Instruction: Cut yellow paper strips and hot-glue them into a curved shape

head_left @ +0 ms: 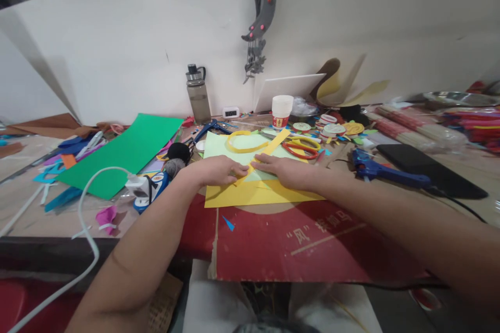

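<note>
Both hands meet over a narrow yellow strip [278, 144] that slants across pale green and yellow sheets. My left hand [223, 170] has its fingers bent together at the strip's lower end. Flat on the strip and the paper lies my right hand [287, 170], its fingers stretched toward the left one. Under them is a yellow sheet [250, 195], with a pale green sheet [216, 148] on top. A curved yellow strip [240, 150] rests just beyond my hands. Red-handled and yellow-handled scissors [302, 152] lie to the right of the strip.
A green sheet [121, 153] and a power strip [150, 192] with a white cable are at the left. A bottle [199, 99] and a paper cup [281, 112] stand behind. A blue glue gun [385, 170] lies right, beside a black tablet-like slab [433, 171]. Red board [273, 250] in front.
</note>
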Tool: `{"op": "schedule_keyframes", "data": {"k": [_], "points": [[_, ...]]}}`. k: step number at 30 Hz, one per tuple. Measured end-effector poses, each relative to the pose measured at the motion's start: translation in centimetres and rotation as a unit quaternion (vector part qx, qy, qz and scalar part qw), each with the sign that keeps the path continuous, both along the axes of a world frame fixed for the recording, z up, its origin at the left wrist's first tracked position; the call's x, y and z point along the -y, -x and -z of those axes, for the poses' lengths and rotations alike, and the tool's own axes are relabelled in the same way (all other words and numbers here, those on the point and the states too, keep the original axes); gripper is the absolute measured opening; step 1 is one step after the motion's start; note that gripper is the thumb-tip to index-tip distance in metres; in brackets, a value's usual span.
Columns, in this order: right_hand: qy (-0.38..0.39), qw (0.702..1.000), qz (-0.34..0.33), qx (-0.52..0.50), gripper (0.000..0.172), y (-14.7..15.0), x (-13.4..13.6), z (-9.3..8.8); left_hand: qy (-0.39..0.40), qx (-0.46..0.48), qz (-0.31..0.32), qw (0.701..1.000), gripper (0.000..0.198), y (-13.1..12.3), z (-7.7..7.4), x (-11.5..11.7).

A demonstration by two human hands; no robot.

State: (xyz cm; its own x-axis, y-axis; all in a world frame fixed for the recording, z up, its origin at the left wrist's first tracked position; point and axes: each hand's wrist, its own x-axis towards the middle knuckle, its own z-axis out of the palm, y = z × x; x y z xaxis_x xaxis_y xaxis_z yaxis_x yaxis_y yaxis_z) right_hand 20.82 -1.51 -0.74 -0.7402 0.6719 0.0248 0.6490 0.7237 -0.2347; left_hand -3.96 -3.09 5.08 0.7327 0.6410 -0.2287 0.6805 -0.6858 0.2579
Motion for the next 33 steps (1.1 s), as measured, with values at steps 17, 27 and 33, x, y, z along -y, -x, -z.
{"op": "schedule_keyframes", "data": {"k": [17, 27, 33], "points": [[-0.002, 0.999, -0.027, 0.033, 0.087, 1.6, 0.8, -0.6, 0.025, -0.002, -0.020, 0.999, 0.032, 0.3, -1.1, 0.3], [0.002, 1.000, -0.011, -0.003, 0.080, 1.3, 0.8, 0.0, 0.024, 0.023, -0.046, 0.998, 0.026, 0.1, -1.2, 0.7], [0.032, 0.999, 0.021, -0.008, 0.078, 1.5, 0.7, -0.9, 0.036, 0.018, -0.051, 0.998, 0.025, 0.3, -1.8, 1.3]]}}
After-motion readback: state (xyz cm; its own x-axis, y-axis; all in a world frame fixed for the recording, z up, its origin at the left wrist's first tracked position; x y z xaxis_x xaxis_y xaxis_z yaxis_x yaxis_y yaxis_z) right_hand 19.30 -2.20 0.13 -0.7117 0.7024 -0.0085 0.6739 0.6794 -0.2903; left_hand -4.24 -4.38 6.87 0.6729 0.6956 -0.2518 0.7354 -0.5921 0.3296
